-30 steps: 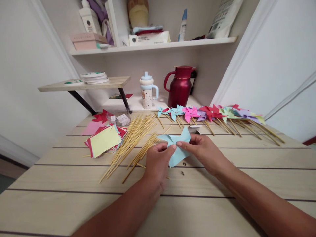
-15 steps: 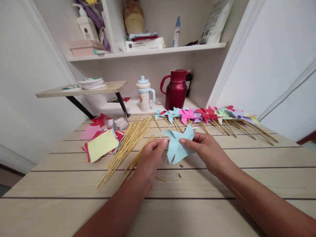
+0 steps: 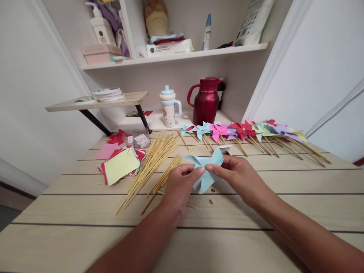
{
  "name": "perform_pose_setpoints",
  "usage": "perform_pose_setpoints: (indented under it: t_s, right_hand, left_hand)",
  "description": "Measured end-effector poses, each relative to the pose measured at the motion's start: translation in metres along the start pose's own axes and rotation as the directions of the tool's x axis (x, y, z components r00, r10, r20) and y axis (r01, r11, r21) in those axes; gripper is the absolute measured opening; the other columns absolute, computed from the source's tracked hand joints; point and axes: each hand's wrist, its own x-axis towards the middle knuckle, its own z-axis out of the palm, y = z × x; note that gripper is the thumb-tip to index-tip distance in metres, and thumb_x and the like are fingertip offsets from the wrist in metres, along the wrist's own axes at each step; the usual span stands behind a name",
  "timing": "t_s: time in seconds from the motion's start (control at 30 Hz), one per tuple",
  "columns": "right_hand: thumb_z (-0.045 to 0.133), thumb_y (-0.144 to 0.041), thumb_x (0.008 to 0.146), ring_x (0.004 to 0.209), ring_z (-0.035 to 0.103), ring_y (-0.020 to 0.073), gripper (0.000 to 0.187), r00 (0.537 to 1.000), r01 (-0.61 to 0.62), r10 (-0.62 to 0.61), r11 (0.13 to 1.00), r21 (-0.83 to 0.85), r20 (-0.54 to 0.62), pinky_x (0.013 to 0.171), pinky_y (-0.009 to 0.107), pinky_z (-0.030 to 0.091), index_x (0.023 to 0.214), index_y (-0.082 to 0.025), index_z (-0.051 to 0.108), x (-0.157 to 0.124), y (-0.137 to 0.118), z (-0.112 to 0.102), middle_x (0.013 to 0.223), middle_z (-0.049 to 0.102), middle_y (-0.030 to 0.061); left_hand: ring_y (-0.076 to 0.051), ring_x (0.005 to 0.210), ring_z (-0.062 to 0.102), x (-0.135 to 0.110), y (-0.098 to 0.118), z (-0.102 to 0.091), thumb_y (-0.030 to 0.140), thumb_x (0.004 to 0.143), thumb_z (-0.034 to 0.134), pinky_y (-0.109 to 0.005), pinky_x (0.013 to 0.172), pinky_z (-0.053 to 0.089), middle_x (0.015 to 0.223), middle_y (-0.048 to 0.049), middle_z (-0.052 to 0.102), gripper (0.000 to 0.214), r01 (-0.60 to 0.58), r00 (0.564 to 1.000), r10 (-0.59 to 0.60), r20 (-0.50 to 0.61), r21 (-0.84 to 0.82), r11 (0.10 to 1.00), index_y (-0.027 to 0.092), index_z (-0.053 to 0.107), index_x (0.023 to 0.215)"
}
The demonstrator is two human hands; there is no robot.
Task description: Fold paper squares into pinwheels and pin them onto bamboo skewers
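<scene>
Left hand (image 3: 178,186): pinching 1 blue paper (image 3: 206,181) | right hand (image 3: 241,176): pinching its other side | sticks (image 3: 155,159): beside left hand | pinwheels (image 3: 241,131): in a row behind

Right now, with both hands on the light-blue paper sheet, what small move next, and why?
Probably bend a lower corner of that sheet inward with the left hand, because the right hand pinches it near the middle while its lower edge shows an open slit.

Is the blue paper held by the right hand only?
No, the left hand and the right hand both pinch the blue paper, their thumbs near its middle.
</scene>
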Motion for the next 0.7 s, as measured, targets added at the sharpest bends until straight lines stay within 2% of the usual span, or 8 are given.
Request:
perform_pose_setpoints:
  t_s: [0.2, 0.33, 0.4, 0.5, 0.6, 0.7]
  right_hand:
    - [0.077, -0.045, 0.073, 0.082, 0.068, 0.0231, 0.029, 1.000, 0.004, -0.004, 1.000, -0.002, 0.005, 0.080, 0.037, 0.052, 0.087, -0.020, 0.076, -0.002, -0.002, 0.001, 0.088, 0.078, 0.0051]
    - [0.073, -0.047, 0.079, 0.081, 0.066, 0.0202, 0.029, 0.998, 0.015, -0.018, 0.999, 0.045, 0.061, 0.077, 0.034, 0.051, 0.089, -0.020, 0.073, -0.005, -0.005, 0.002, 0.088, 0.075, 0.0034]
    - [0.068, -0.049, 0.083, 0.082, 0.066, 0.0194, 0.030, 0.997, 0.046, -0.049, 0.998, 0.048, 0.059, 0.075, 0.032, 0.051, 0.096, -0.022, 0.070, -0.006, -0.005, 0.002, 0.090, 0.074, 0.0026]
    - [0.062, -0.050, 0.088, 0.089, 0.066, 0.0202, 0.038, 0.994, 0.113, -0.112, 0.993, 0.029, -0.013, 0.081, 0.035, 0.052, 0.120, -0.029, 0.058, -0.006, -0.005, 0.000, 0.093, 0.073, 0.0014]
    - [0.062, -0.048, 0.089, 0.099, 0.066, 0.0220, 0.046, 0.972, 0.225, -0.230, 0.970, -0.089, -0.050, 0.087, 0.040, 0.053, 0.130, -0.034, 0.048, -0.005, -0.006, -0.005, 0.111, 0.068, 0.0037]
    - [0.061, -0.043, 0.090, 0.117, 0.058, 0.0253, 0.030, 0.912, 0.376, -0.409, 0.858, -0.350, -0.023, 0.094, 0.043, 0.051, 0.119, -0.035, 0.059, -0.006, -0.008, -0.008, 0.131, 0.056, 0.0053]
  left_hand:
    - [-0.012, 0.062, 0.059, -0.002, -0.001, 0.004, 0.036, 0.065, 0.084, -0.024, 0.062, 0.045, 0.073, -0.0037, 0.071, 0.029, 0.001, 0.999, -0.002, -0.037, -0.034, 0.999, 0.013, 0.074, 0.078]
    - [-0.013, 0.062, 0.059, -0.003, -0.001, 0.005, 0.036, 0.062, 0.086, -0.026, 0.062, 0.046, 0.074, -0.0048, 0.070, 0.032, 0.042, 0.996, -0.049, -0.080, -0.084, 0.996, 0.012, 0.074, 0.080]
    - [-0.015, 0.066, 0.060, -0.001, -0.001, 0.004, 0.036, 0.061, 0.086, -0.027, 0.063, 0.046, 0.078, -0.0059, 0.071, 0.034, 0.060, 0.991, -0.074, -0.112, -0.120, 0.991, 0.013, 0.073, 0.081]
    - [-0.016, 0.071, 0.062, 0.003, -0.001, 0.000, 0.035, 0.061, 0.085, -0.028, 0.067, 0.047, 0.082, -0.0072, 0.071, 0.034, 0.059, 0.986, -0.083, -0.144, -0.162, 0.985, 0.013, 0.073, 0.083]
    - [-0.017, 0.071, 0.061, 0.004, 0.000, -0.002, 0.035, 0.062, 0.085, -0.029, 0.067, 0.047, 0.082, -0.0081, 0.071, 0.033, 0.055, 0.987, -0.079, -0.140, -0.165, 0.985, 0.012, 0.073, 0.083]
    - [-0.016, 0.069, 0.061, 0.002, 0.000, -0.002, 0.036, 0.062, 0.085, -0.028, 0.066, 0.046, 0.080, -0.0074, 0.071, 0.031, 0.055, 0.991, -0.073, -0.115, -0.151, 0.987, 0.013, 0.073, 0.079]
